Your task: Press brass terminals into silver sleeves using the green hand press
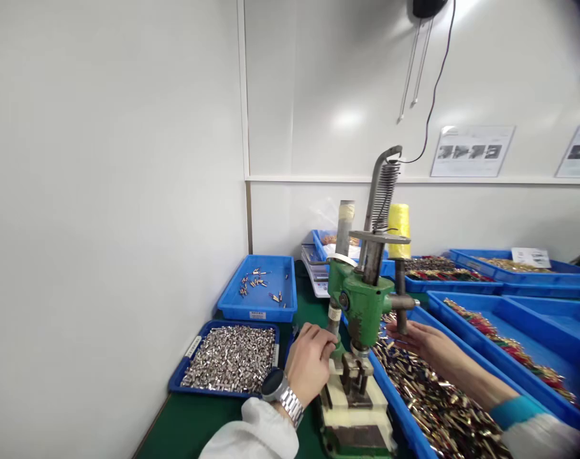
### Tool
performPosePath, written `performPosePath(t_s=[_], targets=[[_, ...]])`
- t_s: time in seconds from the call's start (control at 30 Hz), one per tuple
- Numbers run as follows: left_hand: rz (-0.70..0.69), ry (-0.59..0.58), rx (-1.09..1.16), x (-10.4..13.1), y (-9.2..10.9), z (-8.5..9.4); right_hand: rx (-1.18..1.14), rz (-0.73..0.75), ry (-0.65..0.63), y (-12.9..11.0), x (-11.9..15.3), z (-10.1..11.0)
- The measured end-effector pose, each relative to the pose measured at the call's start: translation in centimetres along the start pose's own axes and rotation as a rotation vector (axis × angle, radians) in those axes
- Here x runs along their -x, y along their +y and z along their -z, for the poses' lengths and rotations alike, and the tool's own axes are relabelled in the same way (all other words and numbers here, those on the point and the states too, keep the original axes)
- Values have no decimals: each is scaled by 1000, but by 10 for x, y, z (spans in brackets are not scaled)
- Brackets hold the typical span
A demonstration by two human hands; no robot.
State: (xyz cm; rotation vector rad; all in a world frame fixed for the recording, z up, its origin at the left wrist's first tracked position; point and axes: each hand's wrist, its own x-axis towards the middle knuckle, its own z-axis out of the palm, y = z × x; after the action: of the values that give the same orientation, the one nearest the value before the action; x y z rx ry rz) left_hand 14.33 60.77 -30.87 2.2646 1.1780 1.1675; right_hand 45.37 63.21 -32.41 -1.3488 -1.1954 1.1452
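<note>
A green hand press point(366, 306) stands upright in front of me, with a coil spring point(384, 194) at its top. My left hand point(310, 360), wearing a metal-band watch point(283, 392), is at the left of the press's lower tooling point(357, 376). Its fingers are bent and closed, and their tips are partly hidden, so what they hold does not show. On the other side, my right hand point(421, 341) has its fingers closed around the lower end of the press's dark lever bar point(401, 319). The ram sits just above the tooling.
Small silver metal parts fill a blue tray point(175, 382) on the left; another blue tray point(232, 306) behind it holds several pin-like pieces. Right of the press, a blue bin point(417, 440) contains many metal parts. More blue trays point(485, 319) stand farther right. A yellow spool-shaped object point(399, 229) is behind the press.
</note>
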Motion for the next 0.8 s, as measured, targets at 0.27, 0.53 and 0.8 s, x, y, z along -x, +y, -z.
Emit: performPosePath(t_s=[0.27,0.53,0.8], targets=[[-4,20,-10,7,1,0,400,227,383,-23,33,16],[84,-7,112,5,-1,0,67,156,179,-24,137,-115],[144,-68,330,-1,10,7,-273,92,381,-26,129,-178]])
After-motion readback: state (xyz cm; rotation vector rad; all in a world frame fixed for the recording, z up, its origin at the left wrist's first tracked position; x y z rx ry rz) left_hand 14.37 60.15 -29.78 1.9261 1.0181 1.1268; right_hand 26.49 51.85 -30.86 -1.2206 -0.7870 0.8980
